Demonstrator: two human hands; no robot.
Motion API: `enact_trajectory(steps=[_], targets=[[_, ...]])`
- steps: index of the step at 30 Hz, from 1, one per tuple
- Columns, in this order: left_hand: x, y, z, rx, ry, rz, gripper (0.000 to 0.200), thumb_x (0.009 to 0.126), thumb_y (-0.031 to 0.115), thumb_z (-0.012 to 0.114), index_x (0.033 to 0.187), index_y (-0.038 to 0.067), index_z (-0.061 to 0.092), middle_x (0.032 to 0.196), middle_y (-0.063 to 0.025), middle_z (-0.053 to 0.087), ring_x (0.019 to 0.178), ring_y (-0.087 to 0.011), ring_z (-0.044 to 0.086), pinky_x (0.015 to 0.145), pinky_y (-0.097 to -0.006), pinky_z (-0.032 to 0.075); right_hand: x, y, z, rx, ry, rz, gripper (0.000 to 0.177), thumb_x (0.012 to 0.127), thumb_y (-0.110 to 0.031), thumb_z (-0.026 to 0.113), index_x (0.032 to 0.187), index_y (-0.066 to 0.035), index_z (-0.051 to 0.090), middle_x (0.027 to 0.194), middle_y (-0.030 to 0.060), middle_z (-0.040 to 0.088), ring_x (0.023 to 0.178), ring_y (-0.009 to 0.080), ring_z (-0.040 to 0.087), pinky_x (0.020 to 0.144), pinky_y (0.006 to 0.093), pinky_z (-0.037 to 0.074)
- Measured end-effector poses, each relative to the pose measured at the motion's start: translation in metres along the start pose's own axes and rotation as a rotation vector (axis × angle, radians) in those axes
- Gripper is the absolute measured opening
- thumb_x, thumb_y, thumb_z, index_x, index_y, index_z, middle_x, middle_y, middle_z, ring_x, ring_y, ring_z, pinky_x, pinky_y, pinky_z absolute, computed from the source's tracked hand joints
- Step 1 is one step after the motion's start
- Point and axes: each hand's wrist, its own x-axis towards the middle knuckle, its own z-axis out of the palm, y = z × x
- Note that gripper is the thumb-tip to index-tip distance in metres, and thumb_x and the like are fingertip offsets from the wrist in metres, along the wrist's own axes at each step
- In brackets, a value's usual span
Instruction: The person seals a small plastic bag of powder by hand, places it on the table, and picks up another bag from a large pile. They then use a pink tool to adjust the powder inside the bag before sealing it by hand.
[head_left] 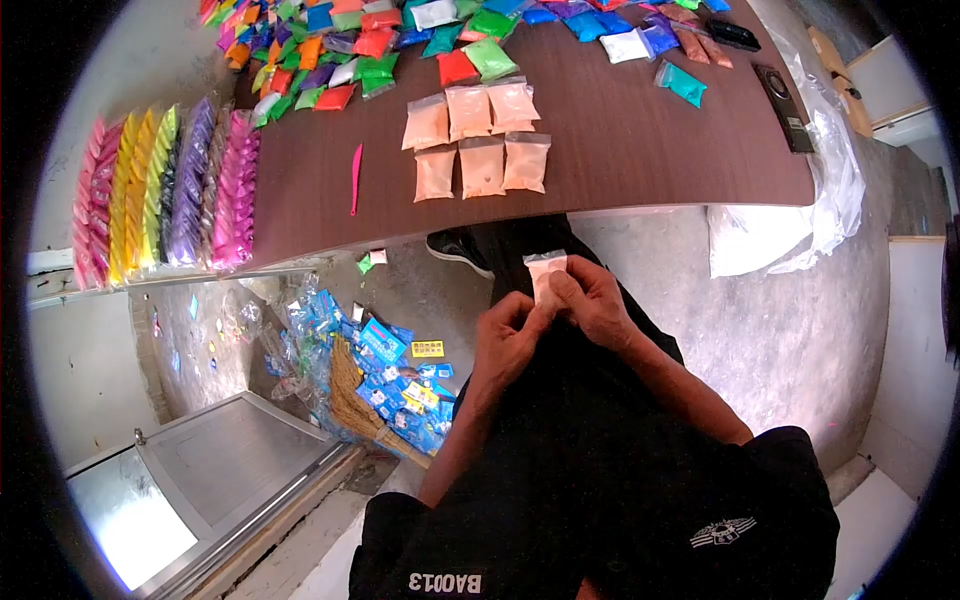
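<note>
Over my lap, both hands grip one small clear zip bag [546, 266] with peach-coloured contents. My left hand [508, 335] pinches its lower left part. My right hand [592, 302] has thumb and fingers closed on its right side, hiding much of the bag. Just beyond, at the table's near edge, several similar peach bags [482, 168] lie in two rows. A pink plastic stick [356, 180] rests to their left.
Many colourful packets [375, 65] cover the far side of the brown table [620, 150]. Long bright packs [165, 190] line its left end. A dark scale-like device [783, 108] sits at the right edge. On the floor are a broom [350, 385] and blue packaging [385, 345].
</note>
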Motion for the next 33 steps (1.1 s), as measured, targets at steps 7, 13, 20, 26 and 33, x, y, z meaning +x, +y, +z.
enact_trajectory(steps=[7, 13, 20, 26, 33], targets=[[0.005, 0.002, -0.002, -0.119, 0.040, -0.061, 0.025, 0.105, 0.025, 0.069, 0.106, 0.000, 0.070, 0.093, -0.0032, 0.070, 0.086, -0.0092, 0.063, 0.076, -0.0264, 0.051, 0.000, 0.002, -0.001, -0.037, -0.047, -0.011, 0.026, 0.109, -0.025, 0.060, 0.117, -0.002, 0.068, 0.102, 0.0036, 0.070, 0.093, 0.0116, 0.063, 0.084, 0.0303, 0.054], [0.003, -0.002, -0.003, -0.003, 0.092, 0.094, 0.020, 0.105, 0.022, 0.069, 0.100, 0.002, 0.068, 0.087, 0.0003, 0.065, 0.079, -0.0076, 0.057, 0.068, -0.0256, 0.046, -0.001, -0.009, 0.002, -0.030, -0.059, 0.021, 0.026, 0.109, -0.022, 0.058, 0.120, -0.001, 0.068, 0.104, 0.0045, 0.070, 0.095, 0.0119, 0.064, 0.085, 0.0310, 0.054], [0.004, 0.000, 0.002, -0.130, 0.121, 0.059, 0.020, 0.104, 0.021, 0.072, 0.102, 0.001, 0.070, 0.091, -0.0025, 0.069, 0.084, -0.0080, 0.061, 0.073, -0.0265, 0.051, -0.001, 0.001, -0.001, -0.125, -0.053, -0.014, 0.025, 0.109, -0.024, 0.061, 0.115, -0.001, 0.069, 0.101, 0.0041, 0.069, 0.090, 0.0111, 0.063, 0.080, 0.0301, 0.054], [0.005, 0.000, -0.004, -0.119, 0.160, -0.024, 0.021, 0.104, 0.021, 0.070, 0.096, 0.001, 0.068, 0.083, 0.0005, 0.064, 0.078, -0.0071, 0.057, 0.067, -0.0250, 0.047, 0.001, 0.007, 0.004, -0.130, -0.061, -0.093, 0.024, 0.108, -0.023, 0.062, 0.113, -0.001, 0.069, 0.099, 0.0044, 0.070, 0.088, 0.0110, 0.063, 0.077, 0.0307, 0.054], [0.004, -0.001, -0.004, -0.040, 0.158, 0.088, 0.024, 0.103, 0.019, 0.071, 0.087, 0.003, 0.064, 0.075, 0.0026, 0.058, 0.072, -0.0060, 0.052, 0.062, -0.0251, 0.042, 0.000, 0.001, 0.008, 0.018, 0.020, -0.022, 0.022, 0.107, -0.020, 0.062, 0.115, -0.001, 0.069, 0.098, 0.0035, 0.070, 0.087, 0.0104, 0.063, 0.077, 0.0287, 0.054]])
